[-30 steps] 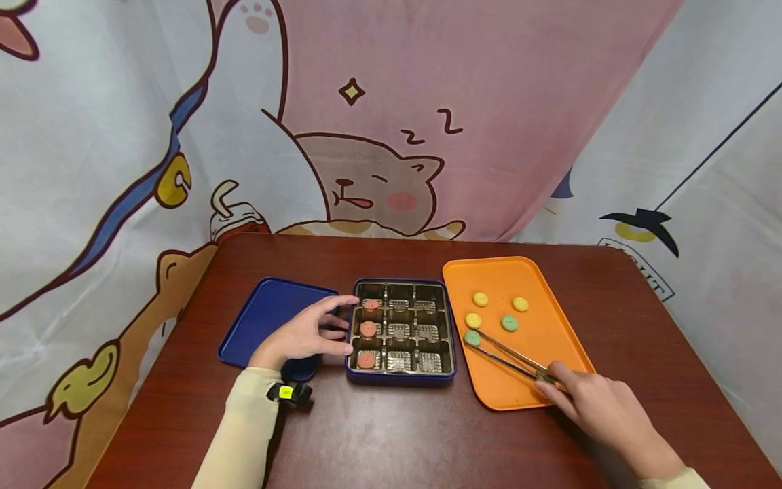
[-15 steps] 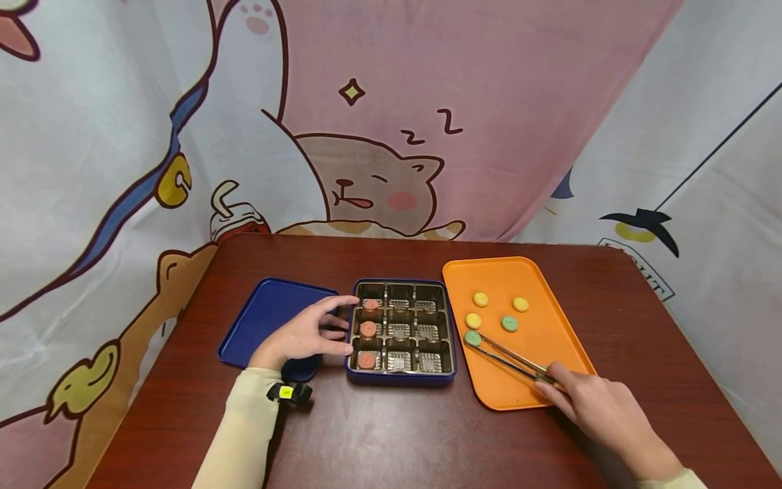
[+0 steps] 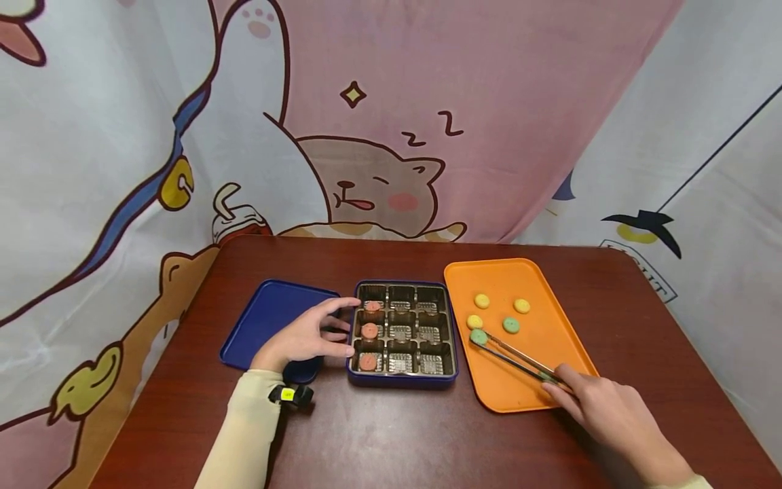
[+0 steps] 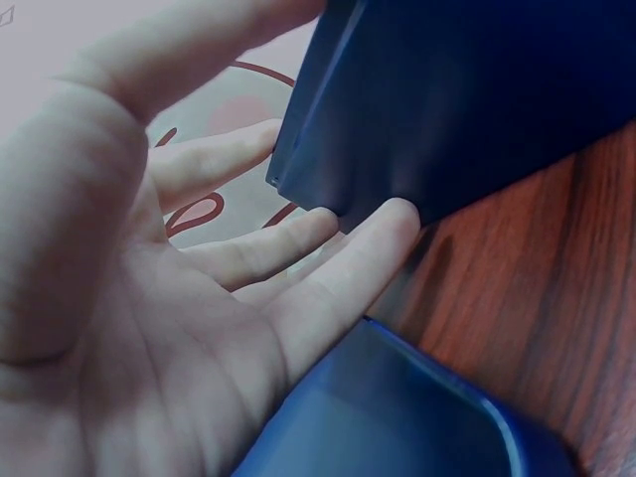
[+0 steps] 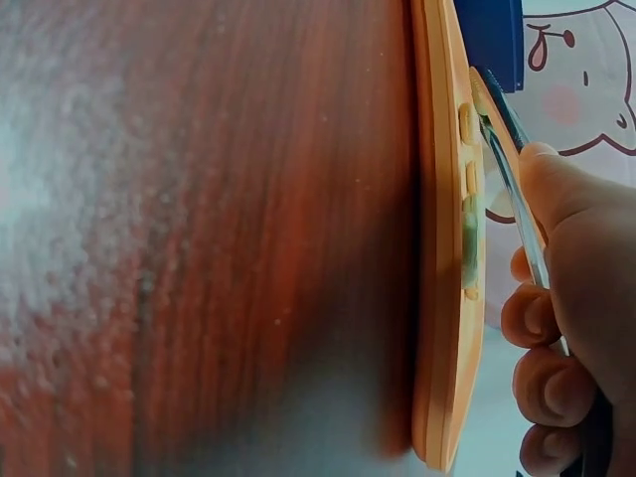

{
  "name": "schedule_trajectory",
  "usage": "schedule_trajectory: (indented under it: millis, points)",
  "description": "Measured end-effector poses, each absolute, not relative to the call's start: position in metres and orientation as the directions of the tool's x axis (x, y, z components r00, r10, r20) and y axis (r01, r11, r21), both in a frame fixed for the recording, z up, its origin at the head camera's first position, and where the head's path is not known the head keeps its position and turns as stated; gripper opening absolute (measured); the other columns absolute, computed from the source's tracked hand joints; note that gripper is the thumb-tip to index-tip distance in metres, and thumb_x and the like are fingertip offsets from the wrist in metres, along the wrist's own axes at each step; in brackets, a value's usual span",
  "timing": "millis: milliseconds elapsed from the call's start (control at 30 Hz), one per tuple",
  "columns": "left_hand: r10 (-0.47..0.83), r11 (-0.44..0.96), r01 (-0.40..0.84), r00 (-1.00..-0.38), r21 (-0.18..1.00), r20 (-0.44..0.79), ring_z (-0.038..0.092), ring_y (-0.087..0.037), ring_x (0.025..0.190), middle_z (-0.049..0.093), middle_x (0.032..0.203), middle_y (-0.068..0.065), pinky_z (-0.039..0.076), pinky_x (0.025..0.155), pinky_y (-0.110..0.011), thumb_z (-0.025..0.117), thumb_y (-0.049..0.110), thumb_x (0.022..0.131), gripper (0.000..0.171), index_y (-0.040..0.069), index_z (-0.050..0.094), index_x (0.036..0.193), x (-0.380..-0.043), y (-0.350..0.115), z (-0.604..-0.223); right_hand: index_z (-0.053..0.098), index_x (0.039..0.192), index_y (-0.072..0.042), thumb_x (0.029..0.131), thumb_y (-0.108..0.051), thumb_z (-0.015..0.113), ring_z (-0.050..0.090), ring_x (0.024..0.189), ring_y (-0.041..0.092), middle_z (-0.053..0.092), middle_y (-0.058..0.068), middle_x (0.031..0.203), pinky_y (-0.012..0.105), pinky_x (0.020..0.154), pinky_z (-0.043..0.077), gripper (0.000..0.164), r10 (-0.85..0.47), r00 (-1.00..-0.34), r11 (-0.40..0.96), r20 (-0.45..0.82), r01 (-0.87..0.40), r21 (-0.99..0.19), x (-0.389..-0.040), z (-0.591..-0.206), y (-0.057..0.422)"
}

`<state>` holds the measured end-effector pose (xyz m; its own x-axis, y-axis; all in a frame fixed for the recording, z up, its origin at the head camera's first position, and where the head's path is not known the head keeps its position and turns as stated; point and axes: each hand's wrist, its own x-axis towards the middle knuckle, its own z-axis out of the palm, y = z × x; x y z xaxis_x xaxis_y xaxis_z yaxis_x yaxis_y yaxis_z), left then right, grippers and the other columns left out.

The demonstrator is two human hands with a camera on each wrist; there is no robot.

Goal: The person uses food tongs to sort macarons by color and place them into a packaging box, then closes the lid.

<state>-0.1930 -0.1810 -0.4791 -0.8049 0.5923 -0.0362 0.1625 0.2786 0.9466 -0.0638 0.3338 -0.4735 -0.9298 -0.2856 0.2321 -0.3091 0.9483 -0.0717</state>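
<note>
A blue tin [image 3: 403,382] with a clear-walled nine-style grid insert stands mid-table. Three orange button-shaped discs [image 3: 368,331] fill its left column, one per compartment. My left hand [image 3: 305,335] touches the tin's left side with spread, nearly straight fingers; its fingertips [image 4: 397,219] meet the blue wall in the left wrist view. My right hand [image 3: 613,411] grips metal tongs [image 3: 519,353] over the orange tray [image 3: 513,401]. Between the tongs' tips is a green disc [image 3: 479,336]. Another green disc [image 3: 511,325] and three yellow discs [image 3: 482,301] lie on the tray.
A dark blue lid-like tray [image 3: 269,312] lies left of the tin, partly under my left forearm and hand. The orange tray stands close to the tin's right side. A cartoon-printed cloth [image 3: 379,183] hangs behind the brown table [image 3: 379,435].
The tongs and the green disc between their tips have shifted slightly right, away from the tray's left edge. My left hand keeps its place at the tin. The head view has shifted a little.
</note>
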Motion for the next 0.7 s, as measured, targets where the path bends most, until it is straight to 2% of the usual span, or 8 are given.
schedule_trajectory:
  millis: [400,700]
  points:
    - [0.582,0.297,0.172,-0.812,0.939,-0.035,0.061,-0.038,0.127,0.036,0.164,-0.013,0.055,0.103,-0.056,0.089,0.012,0.085,0.090,0.010,0.041,0.161,-0.1934,-0.1797,-0.4777,0.056,0.088,-0.029,0.093,-0.040,0.081,0.030,0.051,0.000,0.030,-0.018,0.057,0.025,0.044,0.027,0.027,-0.293,-0.925,0.947,0.242,-0.316,-0.060,-0.0648,-0.4712,0.3345]
    - [0.582,0.287,0.157,-0.812,0.945,-0.041,0.062,-0.037,0.126,0.038,0.162,-0.014,0.055,0.104,-0.054,0.090,0.010,0.084,0.091,0.010,0.041,0.161,-0.1926,-0.1796,-0.4778,0.056,0.089,-0.028,0.092,-0.038,0.082,0.031,0.050,0.001,0.030,-0.019,0.058,0.027,0.043,0.027,0.028,-0.314,-0.908,0.939,0.278,-0.340,-0.052,-0.0646,-0.4700,0.3346]
